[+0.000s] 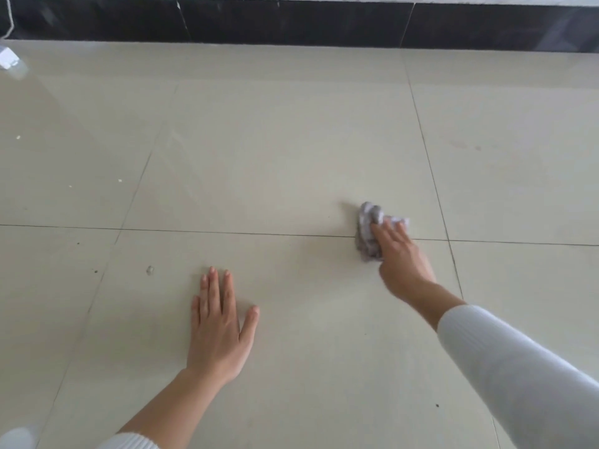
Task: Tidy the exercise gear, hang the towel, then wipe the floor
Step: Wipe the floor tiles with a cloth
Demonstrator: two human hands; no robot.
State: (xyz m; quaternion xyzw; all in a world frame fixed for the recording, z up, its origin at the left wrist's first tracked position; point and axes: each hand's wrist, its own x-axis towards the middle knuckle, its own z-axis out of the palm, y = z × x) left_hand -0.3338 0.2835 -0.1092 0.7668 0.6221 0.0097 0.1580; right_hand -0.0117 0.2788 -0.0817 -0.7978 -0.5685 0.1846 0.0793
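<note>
Right hand [400, 254] presses a crumpled grey cloth [369, 231] to the tiled floor [259, 157], fingers curled over it, cloth bunched beneath the fingertips. Left hand [217, 325] lies flat, fingers extended, thumb spread.

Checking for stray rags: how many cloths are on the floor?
1. The cloth lies bunched under the right hand, on a tile joint. None elsewhere in view.

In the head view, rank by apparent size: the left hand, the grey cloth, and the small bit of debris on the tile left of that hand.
1. Left hand, though it is nearer the camera.
2. Grey cloth, partly hidden under the right hand.
3. Debris, smallest by far.
</note>
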